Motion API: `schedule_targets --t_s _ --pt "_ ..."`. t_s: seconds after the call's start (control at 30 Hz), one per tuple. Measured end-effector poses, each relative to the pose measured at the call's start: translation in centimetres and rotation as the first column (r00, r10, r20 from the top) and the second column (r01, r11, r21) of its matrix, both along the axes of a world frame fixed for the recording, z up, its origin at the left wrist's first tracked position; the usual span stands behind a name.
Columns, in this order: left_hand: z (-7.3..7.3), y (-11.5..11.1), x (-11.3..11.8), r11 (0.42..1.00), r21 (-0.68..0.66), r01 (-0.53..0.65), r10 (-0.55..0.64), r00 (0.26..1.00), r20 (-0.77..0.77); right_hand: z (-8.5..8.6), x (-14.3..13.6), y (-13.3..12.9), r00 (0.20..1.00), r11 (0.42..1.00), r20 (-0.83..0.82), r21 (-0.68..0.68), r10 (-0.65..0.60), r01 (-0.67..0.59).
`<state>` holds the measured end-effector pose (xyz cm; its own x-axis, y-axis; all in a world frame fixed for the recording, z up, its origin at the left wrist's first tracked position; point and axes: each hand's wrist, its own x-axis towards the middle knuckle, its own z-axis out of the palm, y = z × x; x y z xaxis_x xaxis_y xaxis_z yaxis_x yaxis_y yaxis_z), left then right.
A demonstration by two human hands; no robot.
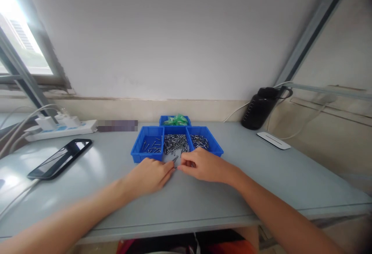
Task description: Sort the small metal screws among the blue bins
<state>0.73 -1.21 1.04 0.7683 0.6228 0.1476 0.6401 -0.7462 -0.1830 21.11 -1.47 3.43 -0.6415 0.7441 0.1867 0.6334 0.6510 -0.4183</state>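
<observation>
My left hand [154, 173] is closed in a pinch, with a thin metal screw [175, 158] standing out from its fingertips. Close beside it, my right hand [200, 165] is also pinched, its fingertips almost meeting the left ones; whatever it grips is too small to name. Just beyond the hands, a left blue bin [136, 154] holds scattered screws. The middle blue bin [175, 130] carries a heap of metal screws [176, 143], its front partly hidden by my hands. In the right blue bin [216, 148] lie short metal pieces [200, 141].
Behind these, a blue bin [161, 120] contains green plastic packets [177, 120]. A phone [61, 159] with a cable and a white power strip [62, 130] lie left. A black bottle [258, 108] and a flat white device [273, 140] are at right. The wall bounds the grey table [203, 203].
</observation>
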Motion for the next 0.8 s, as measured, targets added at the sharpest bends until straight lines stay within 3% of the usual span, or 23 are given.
schedule_targets --t_s 0.4,0.8 --pt "0.45 -0.1 0.01 0.997 -0.067 0.033 -0.026 0.994 0.106 -0.47 0.34 0.37 0.992 0.995 0.085 -0.042 0.096 -0.093" --pt "0.44 0.01 -0.17 0.997 -0.003 0.078 -0.076 0.984 0.164 -0.33 0.46 0.43 0.994 0.995 0.062 -0.051 0.09 -0.087"
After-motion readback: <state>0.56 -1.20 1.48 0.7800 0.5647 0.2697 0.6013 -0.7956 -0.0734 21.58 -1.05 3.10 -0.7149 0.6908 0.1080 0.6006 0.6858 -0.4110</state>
